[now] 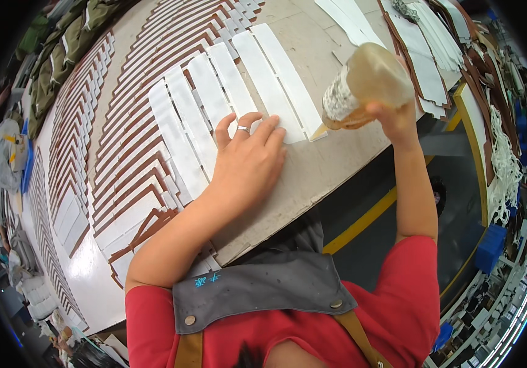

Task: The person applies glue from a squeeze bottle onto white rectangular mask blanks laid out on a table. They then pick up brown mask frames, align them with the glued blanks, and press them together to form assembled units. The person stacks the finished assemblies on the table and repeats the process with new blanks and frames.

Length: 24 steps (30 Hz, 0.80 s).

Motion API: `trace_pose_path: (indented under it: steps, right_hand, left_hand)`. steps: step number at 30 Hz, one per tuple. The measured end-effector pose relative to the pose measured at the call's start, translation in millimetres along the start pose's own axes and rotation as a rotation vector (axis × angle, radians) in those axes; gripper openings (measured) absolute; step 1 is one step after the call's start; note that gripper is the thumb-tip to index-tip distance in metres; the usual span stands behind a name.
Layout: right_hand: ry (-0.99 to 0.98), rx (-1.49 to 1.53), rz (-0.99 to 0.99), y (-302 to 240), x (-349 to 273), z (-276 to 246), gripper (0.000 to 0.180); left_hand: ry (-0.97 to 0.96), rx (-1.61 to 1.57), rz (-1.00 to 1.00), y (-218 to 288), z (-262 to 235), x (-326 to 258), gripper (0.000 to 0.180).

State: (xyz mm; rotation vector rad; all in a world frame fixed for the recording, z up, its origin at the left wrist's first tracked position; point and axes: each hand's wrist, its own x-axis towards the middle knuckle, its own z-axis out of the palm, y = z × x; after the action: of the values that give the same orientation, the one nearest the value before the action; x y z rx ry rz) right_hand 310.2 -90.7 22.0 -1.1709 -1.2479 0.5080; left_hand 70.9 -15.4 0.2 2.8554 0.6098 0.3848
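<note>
My right hand (395,121) grips a squeeze bottle (379,75) of cloudy, yellowish plastic with a mottled, crusted neck, most likely a glue bottle. It is tilted, so its pointed nozzle (319,132) sits at the near end of the rightmost white strip (285,80). Flat white strips (223,76) with rounded far ends lie side by side on the table. Across their near ends rests my left hand (248,156), fingers spread and a ring on one of them. The strip parts under that palm are hidden.
Overlapping rows of white pieces with brown edges (147,80) cover the table's left side. More white and brown pieces (420,61) are stacked at the far right. The worktable's near edge (312,205) runs diagonally before me. A blue bin (490,248) stands lower right.
</note>
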Motion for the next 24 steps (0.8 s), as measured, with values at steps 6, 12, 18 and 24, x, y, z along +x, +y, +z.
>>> trace_pose_path:
  steps: [6,12,18,24]
  right_hand:
    - [-0.044,-0.221,-0.141,-15.2,-21.7,-10.9,0.083]
    - [0.054,-0.219,-0.163,-12.4,-17.0,-24.8,0.079]
    - [0.240,-0.046,-0.148,22.5,63.6,1.1,0.054]
    - [0.127,0.142,-0.182,55.6,122.8,50.3,0.029]
  left_hand:
    - [-0.017,0.006,0.003,-1.3,0.5,-0.2,0.030]
    - [-0.006,0.018,-0.003,-1.8,2.3,-1.3,0.029]
    - [0.012,-0.013,-0.004,-2.4,4.4,-0.7,0.029]
    - [0.015,-0.009,0.006,-2.9,2.3,-1.3,0.030]
